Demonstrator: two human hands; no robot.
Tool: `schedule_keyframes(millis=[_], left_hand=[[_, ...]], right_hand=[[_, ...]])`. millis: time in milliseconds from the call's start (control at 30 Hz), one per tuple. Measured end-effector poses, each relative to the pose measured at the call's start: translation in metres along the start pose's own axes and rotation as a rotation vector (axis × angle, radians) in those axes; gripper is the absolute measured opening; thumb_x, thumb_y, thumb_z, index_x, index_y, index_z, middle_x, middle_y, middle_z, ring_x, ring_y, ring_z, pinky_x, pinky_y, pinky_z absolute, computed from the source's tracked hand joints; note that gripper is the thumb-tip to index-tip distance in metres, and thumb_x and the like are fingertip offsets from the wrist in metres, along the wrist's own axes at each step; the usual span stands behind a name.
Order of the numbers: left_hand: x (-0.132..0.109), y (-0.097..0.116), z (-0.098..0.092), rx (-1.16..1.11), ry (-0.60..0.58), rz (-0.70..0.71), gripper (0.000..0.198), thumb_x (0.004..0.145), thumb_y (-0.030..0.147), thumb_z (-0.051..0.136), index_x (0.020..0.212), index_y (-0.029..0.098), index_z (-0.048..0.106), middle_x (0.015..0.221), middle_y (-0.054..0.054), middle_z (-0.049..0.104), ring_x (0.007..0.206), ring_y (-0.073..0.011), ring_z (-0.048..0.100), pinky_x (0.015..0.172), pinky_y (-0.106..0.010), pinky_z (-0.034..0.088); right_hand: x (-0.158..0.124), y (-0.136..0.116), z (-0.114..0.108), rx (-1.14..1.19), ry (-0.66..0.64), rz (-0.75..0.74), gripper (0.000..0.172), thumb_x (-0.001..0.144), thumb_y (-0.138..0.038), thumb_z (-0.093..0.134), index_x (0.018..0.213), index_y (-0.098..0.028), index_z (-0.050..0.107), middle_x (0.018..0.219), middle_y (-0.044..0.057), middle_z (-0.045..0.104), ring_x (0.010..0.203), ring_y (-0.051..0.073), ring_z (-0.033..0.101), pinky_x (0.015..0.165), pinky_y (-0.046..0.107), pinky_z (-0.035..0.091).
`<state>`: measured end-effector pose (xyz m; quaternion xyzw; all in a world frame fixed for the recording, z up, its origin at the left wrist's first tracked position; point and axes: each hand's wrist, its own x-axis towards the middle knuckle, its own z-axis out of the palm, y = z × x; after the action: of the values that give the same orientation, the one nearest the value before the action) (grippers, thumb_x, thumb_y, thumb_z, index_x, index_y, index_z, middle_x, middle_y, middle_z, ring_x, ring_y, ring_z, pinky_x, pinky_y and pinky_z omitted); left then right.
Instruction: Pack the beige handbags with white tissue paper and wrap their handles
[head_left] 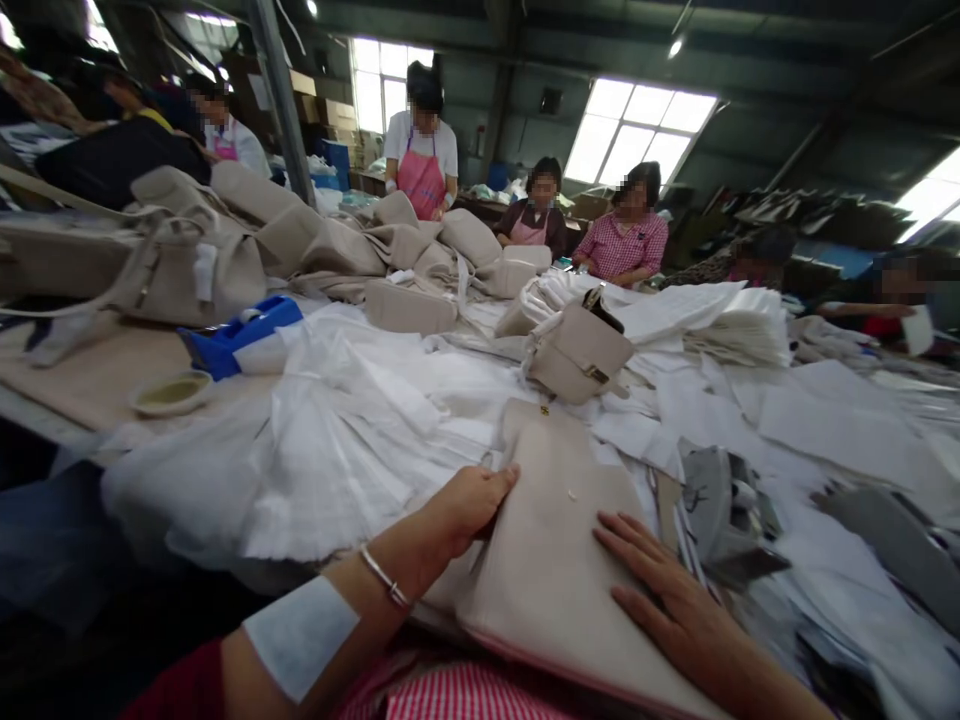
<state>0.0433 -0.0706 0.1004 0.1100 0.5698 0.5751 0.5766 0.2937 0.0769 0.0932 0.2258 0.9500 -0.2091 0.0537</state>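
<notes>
Heaped white paper point(360, 440) covers the worktable point(90, 378) where a beige bag point(547, 570) lies flat, left hand point(469, 505) curled around its edge, right hand point(664, 595) spread flat on top, apparently steadying it

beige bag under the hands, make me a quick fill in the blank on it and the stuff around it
1. The right hand lies flat, palm ____, on the beige bag.
2. The left hand grips the bag's ____ edge.
3. The bangle sits on the ____ wrist.
4. The colour of the tape dispenser is ____.
Missing words: down; left; left; blue.
</notes>
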Motion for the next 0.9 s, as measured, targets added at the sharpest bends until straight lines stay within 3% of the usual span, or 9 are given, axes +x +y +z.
schedule_keyframes(millis=[200, 333, 467, 633, 767, 900], left_hand=[[0.011, -0.011, -0.005, 0.06, 0.003, 0.08, 0.033, 0.076, 0.047, 0.065, 0.081, 0.014, 0.064, 0.076, -0.01, 0.071, 0.067, -0.0218, 0.067, 0.062, -0.034, 0.055], [0.014, -0.015, -0.014, 0.27, 0.161, 0.218, 0.024, 0.076, 0.04, 0.063, 0.068, 0.018, 0.059, 0.064, -0.002, 0.063, 0.06, -0.0174, 0.059, 0.055, -0.029, 0.046], [0.017, -0.008, -0.021, 0.535, 0.274, 0.374, 0.026, 0.069, 0.03, 0.067, 0.053, 0.021, 0.049, 0.055, 0.002, 0.051, 0.061, -0.0165, 0.051, 0.061, -0.03, 0.04], [0.019, -0.004, -0.026, 0.732, 0.291, 0.582, 0.017, 0.074, 0.033, 0.064, 0.067, 0.02, 0.057, 0.078, -0.002, 0.059, 0.079, -0.0196, 0.056, 0.074, -0.033, 0.044], [0.015, -0.026, -0.043, 0.362, 0.144, 0.433, 0.032, 0.088, 0.049, 0.049, 0.093, 0.019, 0.057, 0.087, -0.004, 0.063, 0.083, -0.0185, 0.062, 0.074, -0.032, 0.051], [0.001, -0.054, -0.054, 0.298, 0.067, 0.311, 0.036, 0.077, 0.045, 0.066, 0.1, 0.019, 0.058, 0.098, -0.008, 0.067, 0.091, -0.0217, 0.063, 0.078, -0.034, 0.051]], right_hand=[[-0.003, -0.009, -0.001, -0.017, 0.021, 0.014, 0.056, 0.093, -0.05, 0.046, 0.146, -0.031, 0.04, 0.157, 0.002, 0.029, 0.147, 0.028, 0.018, 0.118, 0.053, 0.024], [-0.006, -0.021, 0.001, -0.034, 0.006, 0.045, 0.058, 0.092, -0.051, 0.047, 0.147, -0.031, 0.04, 0.157, 0.003, 0.028, 0.146, 0.03, 0.019, 0.117, 0.054, 0.024], [-0.008, -0.028, 0.007, -0.075, 0.022, 0.085, 0.06, 0.091, -0.054, 0.047, 0.147, -0.033, 0.038, 0.156, 0.002, 0.03, 0.145, 0.031, 0.023, 0.116, 0.057, 0.025], [-0.008, -0.024, 0.013, -0.093, 0.035, 0.091, 0.058, 0.091, -0.056, 0.045, 0.146, -0.037, 0.039, 0.154, 0.0, 0.033, 0.143, 0.032, 0.027, 0.113, 0.06, 0.027], [-0.01, -0.02, 0.017, -0.065, 0.039, 0.079, 0.058, 0.092, -0.056, 0.043, 0.146, -0.035, 0.038, 0.155, 0.0, 0.032, 0.144, 0.032, 0.025, 0.114, 0.06, 0.027], [-0.01, -0.015, 0.021, -0.048, 0.093, 0.047, 0.057, 0.092, -0.054, 0.043, 0.145, -0.033, 0.043, 0.154, 0.0, 0.034, 0.143, 0.032, 0.026, 0.114, 0.057, 0.029]])
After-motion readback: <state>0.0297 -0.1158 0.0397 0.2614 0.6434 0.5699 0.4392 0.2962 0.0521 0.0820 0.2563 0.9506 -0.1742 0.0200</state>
